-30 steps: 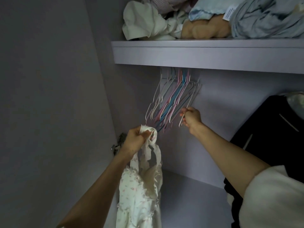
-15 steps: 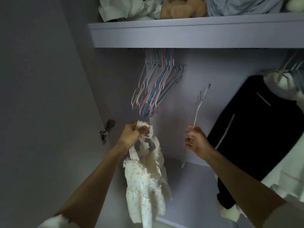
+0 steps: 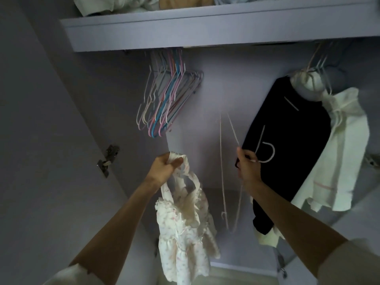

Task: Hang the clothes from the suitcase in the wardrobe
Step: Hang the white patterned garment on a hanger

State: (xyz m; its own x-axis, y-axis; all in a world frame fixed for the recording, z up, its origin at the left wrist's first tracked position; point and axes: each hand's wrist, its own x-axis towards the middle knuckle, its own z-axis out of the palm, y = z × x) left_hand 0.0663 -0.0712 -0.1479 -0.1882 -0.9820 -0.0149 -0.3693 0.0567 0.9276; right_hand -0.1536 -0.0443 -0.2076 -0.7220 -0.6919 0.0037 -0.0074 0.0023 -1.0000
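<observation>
My left hand [image 3: 164, 168] grips the top of a small white floral dress [image 3: 185, 229], which hangs down in front of the open wardrobe. My right hand [image 3: 247, 166] holds a thin pale wire hanger [image 3: 223, 161] by its neck, with the hook [image 3: 267, 153] pointing right and the frame turned sideways. The hanger is free of the rail and to the right of the dress, apart from it. A bunch of several empty pink, blue and white hangers [image 3: 164, 99] hangs from the rail under the shelf, up and left.
A black garment [image 3: 287, 151] and a cream one [image 3: 345, 157] hang at the right. The shelf [image 3: 205, 27] above carries folded fabrics. The wardrobe side wall with a metal hinge [image 3: 108, 159] is at the left.
My right hand pulled one hanger off the bunch, brought it down and right, and turned it so the hook points right. The dress stays in my left hand.
</observation>
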